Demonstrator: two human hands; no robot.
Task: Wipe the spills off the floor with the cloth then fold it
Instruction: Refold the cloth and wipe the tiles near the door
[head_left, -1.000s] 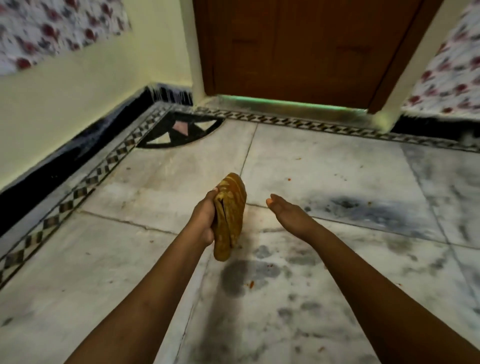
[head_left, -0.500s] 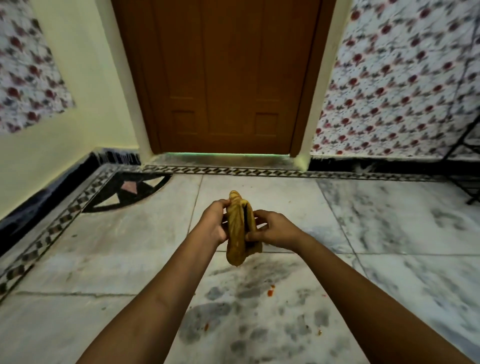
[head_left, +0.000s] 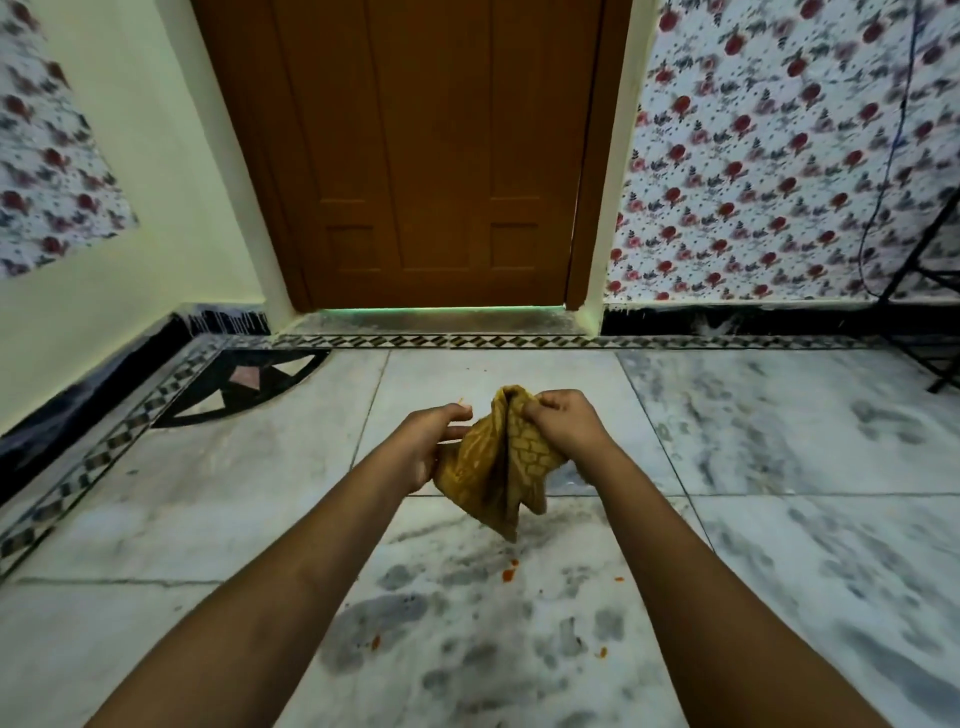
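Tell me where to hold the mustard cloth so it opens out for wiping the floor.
Pinch the cloth at its bunched top edge, one hand coming from each side. The right hand already pinches the top there and the left hand holds the left side. The rest hangs free in loose folds above the floor, so pulling the top corners apart would probably spread it.

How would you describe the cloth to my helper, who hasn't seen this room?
Face the brown wooden door; above the marble floor before it, the left hand and right hand hold a cloth. It is the only fabric here: mustard yellow, patterned, bunched, hanging off the floor.
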